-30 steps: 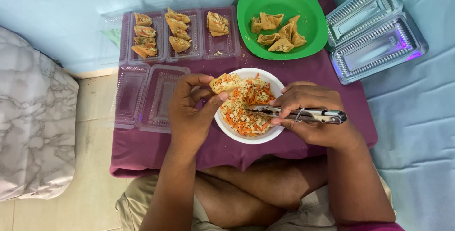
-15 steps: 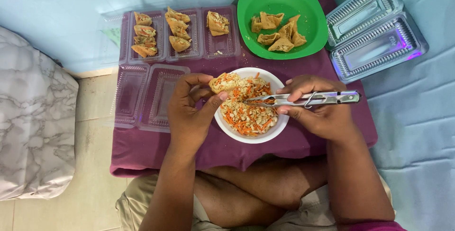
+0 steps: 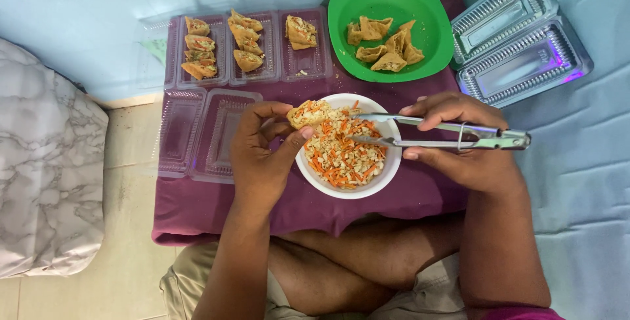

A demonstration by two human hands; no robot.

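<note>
Stuffing: my left hand [image 3: 262, 152] pinches the tofu pocket [image 3: 308, 114] over the bowl [image 3: 387, 166]; right hand [image 3: 469, 146] clamps tongs [image 3: 433, 133], tips apart w/ no filling. I'd grab small pinches, keep pocket mouth up.

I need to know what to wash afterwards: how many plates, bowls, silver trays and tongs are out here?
Green plate: 1
White bowl: 1
Silver trays: 2
Metal tongs: 1
Total: 5

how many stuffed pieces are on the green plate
5 on the green plate: one at the left, one top centre, one at the right, two in front. Overlaps may hide more.
</note>
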